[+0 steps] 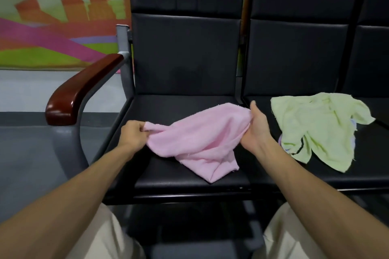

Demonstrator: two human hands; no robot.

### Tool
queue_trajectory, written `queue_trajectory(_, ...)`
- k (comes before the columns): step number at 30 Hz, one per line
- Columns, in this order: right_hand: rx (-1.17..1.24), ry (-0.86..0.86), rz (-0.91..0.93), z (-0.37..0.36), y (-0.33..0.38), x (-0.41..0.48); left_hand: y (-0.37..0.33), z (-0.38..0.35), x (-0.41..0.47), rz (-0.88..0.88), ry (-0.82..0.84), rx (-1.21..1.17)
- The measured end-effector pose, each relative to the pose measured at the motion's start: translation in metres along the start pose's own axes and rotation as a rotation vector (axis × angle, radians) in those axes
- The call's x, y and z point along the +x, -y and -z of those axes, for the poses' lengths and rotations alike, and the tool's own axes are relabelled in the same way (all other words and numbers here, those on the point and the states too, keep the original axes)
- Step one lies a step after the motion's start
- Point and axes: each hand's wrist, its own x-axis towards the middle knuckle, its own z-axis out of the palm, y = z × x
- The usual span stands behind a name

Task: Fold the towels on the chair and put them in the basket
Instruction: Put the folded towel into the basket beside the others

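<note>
Setting: a public waiting area is indicated | Evidence: black padded seats (185, 52) are linked in a row; a wooden armrest (84, 88) is fitted at its end | Backdrop: a skyline mural (52, 27) is seen behind

Pink towel (202, 136), pale green towel (315, 126).

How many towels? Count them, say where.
3. Pink towel, gripped by left hand and right hand, over left seat; green towel on right seat; lilac towel peeking beneath it. More may hide.
</note>
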Motion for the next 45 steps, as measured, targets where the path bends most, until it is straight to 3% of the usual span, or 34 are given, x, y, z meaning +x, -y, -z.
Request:
queue_trajectory(4, -0.104, -0.001, 0.081, -0.018, 0.006, -0.017, -0.028, 0.006, -0.006, 0.024, -0.084, -0.207)
queue_trajectory(10, -0.081, 0.046, 0.133, -0.078, 0.043, -0.057, -0.111, 0.058, 0.004, 0.096, -0.097, -0.760)
queue_trajectory(16, -0.012, 0.011, 0.314, -0.132, 0.113, -0.099, -0.195, 0.141, -0.005, 0.009, -0.086, -0.982)
queue_trajectory(22, -0.022, -0.071, 0.499, -0.161, 0.166, -0.150, -0.236, 0.196, -0.027, -0.173, 0.097, -0.849)
queue_trajectory(28, -0.221, -0.139, 0.591, -0.154, 0.165, -0.166, -0.233, 0.212, -0.040, -0.063, -0.151, -0.897)
queue_trajectory(36, -0.412, -0.224, 0.557, -0.137, 0.152, -0.162, -0.201, 0.200, -0.041, 0.119, -0.408, -0.735)
queue_trajectory(40, -0.421, -0.232, 0.452, -0.128, 0.140, -0.156, -0.188, 0.193, -0.039, 0.126, -0.373, -0.637)
queue_trajectory(45, -0.481, -0.153, 0.457, -0.121, 0.136, -0.155, -0.189, 0.192, -0.039, 0.096, -0.285, -0.609)
